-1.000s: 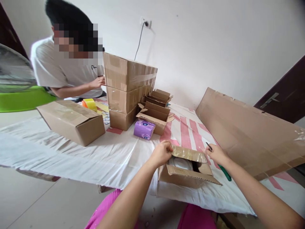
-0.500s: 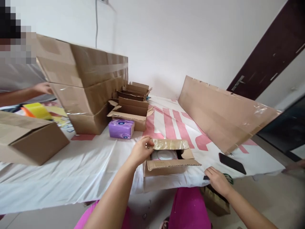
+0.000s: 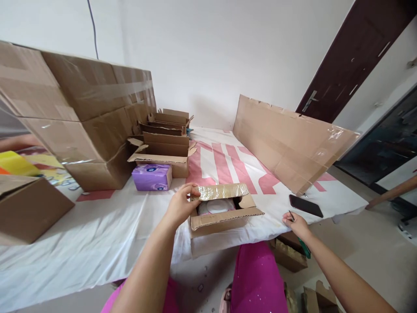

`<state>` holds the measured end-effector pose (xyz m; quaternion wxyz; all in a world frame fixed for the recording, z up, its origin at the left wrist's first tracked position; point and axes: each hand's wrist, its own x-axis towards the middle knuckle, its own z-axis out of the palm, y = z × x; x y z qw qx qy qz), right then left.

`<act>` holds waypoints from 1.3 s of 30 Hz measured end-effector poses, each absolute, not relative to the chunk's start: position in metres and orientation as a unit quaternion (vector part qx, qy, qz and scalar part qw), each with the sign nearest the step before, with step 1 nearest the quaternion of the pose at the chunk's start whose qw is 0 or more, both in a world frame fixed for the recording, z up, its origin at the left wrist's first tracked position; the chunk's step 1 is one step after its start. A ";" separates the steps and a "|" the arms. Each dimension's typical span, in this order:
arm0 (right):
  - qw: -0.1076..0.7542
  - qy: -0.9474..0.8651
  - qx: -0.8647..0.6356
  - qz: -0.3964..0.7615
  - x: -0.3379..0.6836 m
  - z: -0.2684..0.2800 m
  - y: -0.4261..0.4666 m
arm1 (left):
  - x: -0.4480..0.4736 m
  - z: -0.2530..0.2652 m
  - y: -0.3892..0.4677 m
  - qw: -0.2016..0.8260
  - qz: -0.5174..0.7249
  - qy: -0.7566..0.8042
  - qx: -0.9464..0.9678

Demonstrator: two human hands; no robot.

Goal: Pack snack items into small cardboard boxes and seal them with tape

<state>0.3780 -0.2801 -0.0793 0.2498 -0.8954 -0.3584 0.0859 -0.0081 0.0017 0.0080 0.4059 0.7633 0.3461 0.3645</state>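
Both hands grip: left hand [image 3: 178, 205] still pinches box flap [image 3: 220, 191]; right hand [image 3: 296, 219] has shifted, clutching cutter [image 3: 304, 248].

— Any legible text, labels or numbers?
— None. The purple pack [image 3: 152, 177] bears small printed emblems, too blurred to read; the cardboard boxes [image 3: 97, 108] show only plain tape.

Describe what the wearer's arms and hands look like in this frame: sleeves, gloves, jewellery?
Both forearms are bare, with no sleeve in view. The left hand and right hand are ungloved; no rings, watch or bracelets show. Bright pink clothing covers the lap below.
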 end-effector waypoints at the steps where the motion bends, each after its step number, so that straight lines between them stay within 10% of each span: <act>1: 0.254 -0.340 -0.902 0.082 0.381 -0.079 -0.278 | -0.008 0.008 0.002 0.409 0.364 0.348 0.761; 14: 0.310 -0.315 -0.866 0.233 0.349 -0.066 -0.272 | -0.007 0.008 0.004 0.402 0.367 0.342 0.766; 29: 0.207 -0.318 -0.923 0.065 0.347 -0.084 -0.258 | -0.008 0.006 0.003 0.402 0.369 0.338 0.767; 39: 0.177 -0.318 -0.917 0.161 0.391 -0.078 -0.258 | -0.006 0.003 0.000 0.430 0.393 0.336 0.740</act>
